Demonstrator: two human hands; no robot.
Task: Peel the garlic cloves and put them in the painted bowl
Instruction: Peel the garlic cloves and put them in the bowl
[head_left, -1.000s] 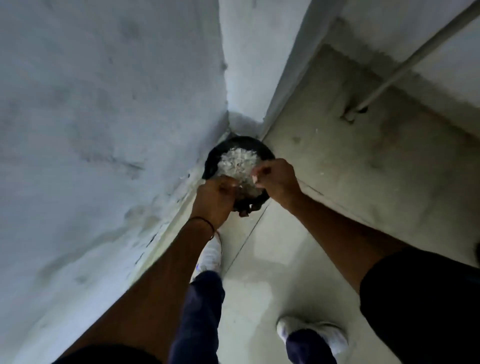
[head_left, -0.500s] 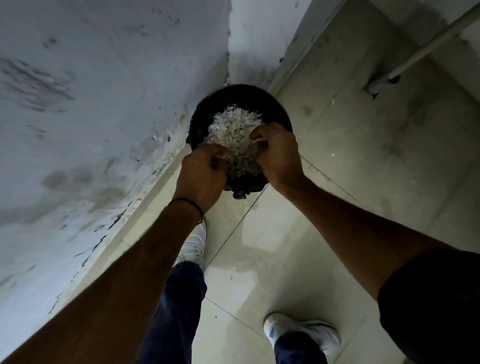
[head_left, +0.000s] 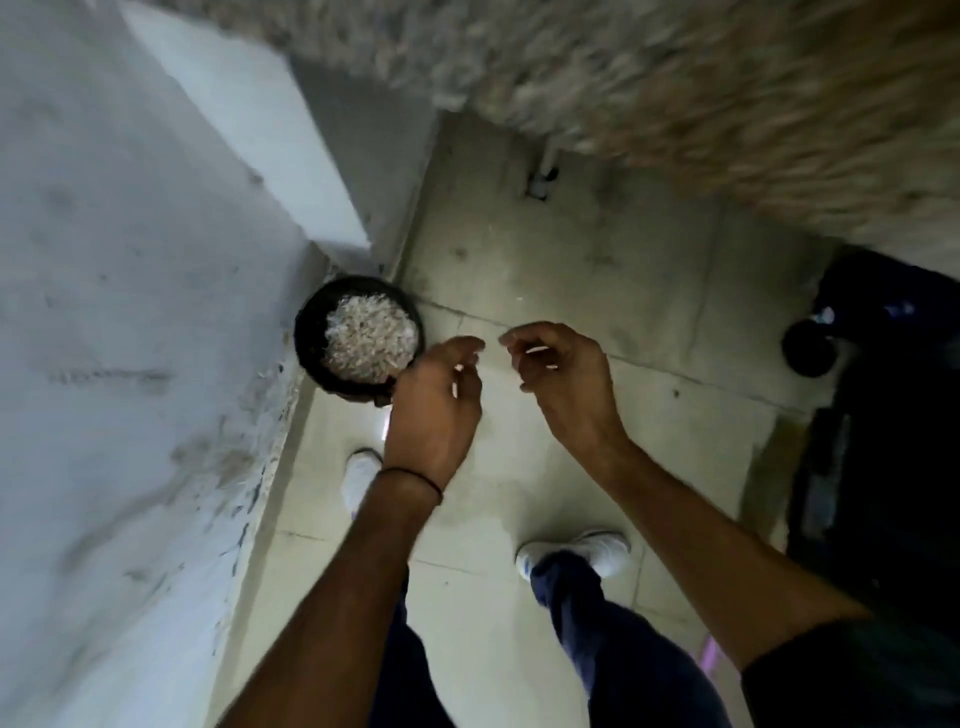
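A round black bin (head_left: 311, 332) stands on the floor in the corner against the wall, heaped with pale garlic skins (head_left: 371, 338). My left hand (head_left: 439, 395) hovers just right of the bin, fingers loosely curled and holding nothing, with a black band on the wrist. My right hand (head_left: 558, 371) hangs farther right over the tiles, fingers relaxed and empty. No garlic cloves or painted bowl are in view.
A stained white wall (head_left: 130, 364) runs along the left. A speckled stone counter edge (head_left: 675, 88) crosses the top, blurred. A black wheeled object (head_left: 883, 415) stands at the right. My white shoes (head_left: 576, 551) stand on beige floor tiles (head_left: 597, 260).
Both hands have lifted out of the bin's skins and drawn back to the right, now empty. The view has pulled up and away from the bin.
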